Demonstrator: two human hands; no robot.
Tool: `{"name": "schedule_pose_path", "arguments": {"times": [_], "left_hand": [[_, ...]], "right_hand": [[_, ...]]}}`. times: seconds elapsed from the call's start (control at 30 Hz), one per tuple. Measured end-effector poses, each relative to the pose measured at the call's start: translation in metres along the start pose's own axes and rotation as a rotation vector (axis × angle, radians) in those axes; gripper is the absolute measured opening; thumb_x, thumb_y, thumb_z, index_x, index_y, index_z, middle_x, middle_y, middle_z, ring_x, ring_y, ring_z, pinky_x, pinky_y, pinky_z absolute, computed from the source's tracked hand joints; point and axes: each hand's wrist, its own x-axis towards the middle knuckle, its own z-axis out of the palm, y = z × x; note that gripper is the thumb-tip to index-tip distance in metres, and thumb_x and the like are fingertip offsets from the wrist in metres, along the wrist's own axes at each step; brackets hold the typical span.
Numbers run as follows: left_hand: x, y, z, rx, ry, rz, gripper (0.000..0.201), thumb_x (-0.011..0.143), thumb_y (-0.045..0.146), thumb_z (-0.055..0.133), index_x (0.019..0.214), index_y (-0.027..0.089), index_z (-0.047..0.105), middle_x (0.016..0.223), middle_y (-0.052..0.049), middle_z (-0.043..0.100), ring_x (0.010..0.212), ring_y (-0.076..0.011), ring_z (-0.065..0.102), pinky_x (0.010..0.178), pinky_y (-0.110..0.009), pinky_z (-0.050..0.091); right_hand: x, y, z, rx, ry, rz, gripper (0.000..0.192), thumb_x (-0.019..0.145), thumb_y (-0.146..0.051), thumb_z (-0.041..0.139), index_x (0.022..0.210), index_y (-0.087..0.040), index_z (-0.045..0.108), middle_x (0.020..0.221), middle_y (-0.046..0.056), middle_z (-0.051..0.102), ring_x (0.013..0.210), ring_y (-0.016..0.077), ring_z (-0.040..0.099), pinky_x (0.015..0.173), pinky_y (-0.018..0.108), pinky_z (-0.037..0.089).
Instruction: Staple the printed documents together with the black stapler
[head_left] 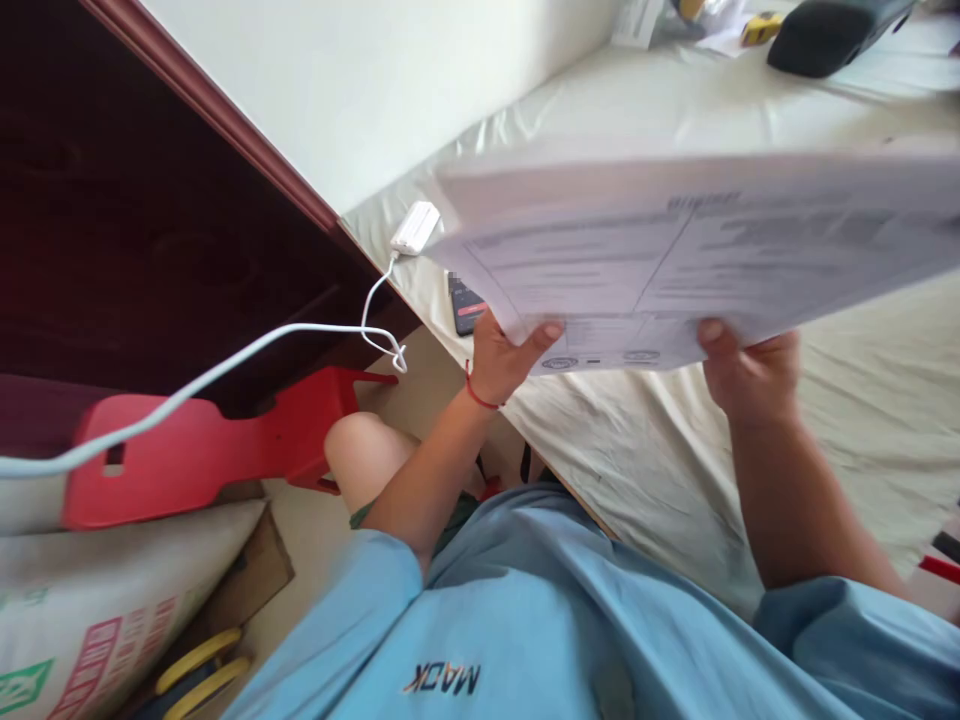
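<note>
A stack of white printed paper (600,250) is held up, tilted, over the cloth-covered table. It has ruled boxes, blurred text and round stamps along its near edge. My left hand (506,362) grips the near left part, thumb on the printed face and fingers hidden behind. With its thumb on the same face, my right hand (754,375) clasps the near edge further right. A red string circles my left wrist. Partly covered by the paper and my left hand, a phone (466,308) with a lit screen lies on the table.
A white adapter (415,229) with a white cable (300,328) sits at the left table edge. A black device (829,38) and a yellow tape measure (761,29) are at the back. Beside me stands a red plastic chair (187,450), near a printed sack (112,610).
</note>
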Motion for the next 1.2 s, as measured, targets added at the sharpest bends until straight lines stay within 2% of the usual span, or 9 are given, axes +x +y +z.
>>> {"name": "schedule_pose_path", "arguments": {"times": [0.17,0.3,0.4,0.5,0.67,0.8,0.93,1.1,1.2], "left_hand": [[-0.012,-0.037,-0.013,0.081,-0.064,-0.121,0.06,0.079,0.075,0.08,0.1,0.019,0.08,0.103,-0.012,0.081,0.112,-0.0326,0.076,0.105,-0.049,0.06],[-0.018,-0.036,-0.016,0.019,-0.066,-0.206,0.063,0.078,0.073,0.081,0.107,0.017,0.081,0.112,-0.013,0.082,0.116,-0.0333,0.076,0.107,-0.05,0.06],[-0.025,-0.021,-0.018,-0.08,-0.129,-0.344,0.061,0.076,0.068,0.086,0.108,0.016,0.082,0.113,-0.014,0.083,0.105,-0.0332,0.079,0.092,-0.05,0.067],[-0.044,-0.016,-0.018,-0.216,-0.135,-0.527,0.06,0.079,0.067,0.084,0.109,0.015,0.082,0.11,-0.015,0.084,0.098,-0.0345,0.081,0.087,-0.051,0.068],[-0.079,-0.029,-0.014,-0.467,-0.087,-0.789,0.059,0.077,0.06,0.089,0.112,0.013,0.08,0.113,-0.017,0.083,0.114,-0.0399,0.077,0.105,-0.058,0.061],[-0.093,-0.032,-0.008,-0.584,-0.008,-0.784,0.06,0.077,0.05,0.092,0.124,0.019,0.075,0.128,-0.014,0.079,0.134,-0.0387,0.068,0.119,-0.058,0.052],[-0.103,-0.034,0.002,-0.517,0.02,-0.729,0.061,0.081,0.058,0.087,0.126,0.018,0.075,0.133,-0.014,0.078,0.139,-0.0375,0.064,0.122,-0.056,0.048],[-0.11,-0.041,0.005,-0.461,0.01,-0.701,0.061,0.081,0.063,0.085,0.122,0.017,0.077,0.13,-0.015,0.079,0.139,-0.0369,0.064,0.122,-0.054,0.048],[-0.11,-0.043,0.004,-0.454,-0.011,-0.707,0.062,0.082,0.065,0.083,0.121,0.017,0.077,0.127,-0.015,0.08,0.138,-0.0368,0.065,0.12,-0.054,0.05]], "right_hand": [[-0.004,0.03,-0.002,-0.229,-0.241,0.036,0.033,0.081,-0.057,0.087,0.094,-0.028,0.083,0.093,0.003,0.083,0.086,0.0254,0.078,0.09,0.047,0.067],[-0.003,0.02,0.006,-0.092,-0.111,0.109,0.03,0.083,-0.058,0.085,0.096,-0.031,0.083,0.105,0.004,0.083,0.106,0.0294,0.078,0.097,0.047,0.067],[-0.005,0.002,0.009,0.055,-0.146,0.333,0.034,0.081,-0.057,0.088,0.104,-0.031,0.083,0.106,0.004,0.084,0.104,0.0309,0.08,0.087,0.046,0.071],[-0.014,0.001,0.008,0.127,-0.207,0.604,0.039,0.08,-0.061,0.087,0.105,-0.031,0.082,0.099,0.005,0.085,0.092,0.0314,0.082,0.075,0.045,0.073],[-0.044,0.031,0.011,0.135,-0.178,0.808,0.041,0.08,-0.061,0.088,0.104,-0.028,0.082,0.1,0.006,0.085,0.088,0.033,0.083,0.074,0.047,0.072],[-0.064,0.054,0.013,0.161,-0.119,0.805,0.049,0.076,-0.063,0.089,0.111,-0.03,0.081,0.102,0.004,0.085,0.095,0.0338,0.082,0.081,0.049,0.072],[-0.068,0.063,0.012,0.133,-0.157,0.789,0.051,0.08,-0.069,0.083,0.11,-0.028,0.081,0.101,0.006,0.085,0.097,0.0324,0.081,0.085,0.047,0.07],[-0.064,0.071,0.007,0.061,-0.043,0.494,0.042,0.092,-0.064,0.074,0.113,-0.027,0.077,0.107,0.002,0.081,0.104,0.0242,0.077,0.09,0.04,0.065],[-0.064,0.074,0.006,0.046,-0.027,0.427,0.038,0.096,-0.062,0.07,0.108,-0.026,0.075,0.106,0.002,0.079,0.1,0.0216,0.075,0.086,0.037,0.064]]}}
